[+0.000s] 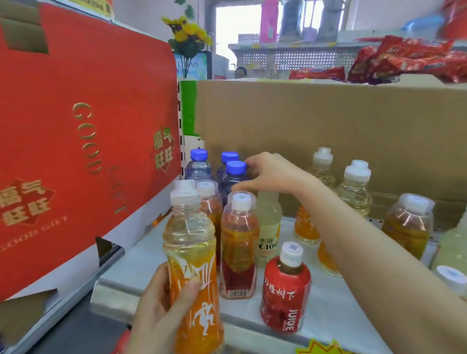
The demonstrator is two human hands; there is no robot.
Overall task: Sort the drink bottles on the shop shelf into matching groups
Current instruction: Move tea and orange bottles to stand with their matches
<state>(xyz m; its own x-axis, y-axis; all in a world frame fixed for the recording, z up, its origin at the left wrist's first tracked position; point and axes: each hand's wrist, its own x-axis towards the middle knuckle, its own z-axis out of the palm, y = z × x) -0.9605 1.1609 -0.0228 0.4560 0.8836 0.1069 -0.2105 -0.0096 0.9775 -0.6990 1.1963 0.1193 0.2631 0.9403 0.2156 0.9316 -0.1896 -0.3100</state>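
With our left hand (156, 307), fingers wrapped round the orange bottle (191, 266) at the shelf (332, 298) front, and our right hand (269, 173) curled on a blue-capped bottle (235, 168) at the back, we judge full, smooth plastic heavy and slippery: grip mid-body.

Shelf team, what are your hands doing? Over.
Left hand grips orange-labelled clear plastic bottle. Right hand grasps blue-capped dark plastic bottle. White-capped amber bottles crowd in front.

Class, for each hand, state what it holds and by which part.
Left hand grips the orange-labelled bottle round its label, mid-body. Right hand has fingers at the front blue-capped bottle below its cap; a firm hold cannot be told.
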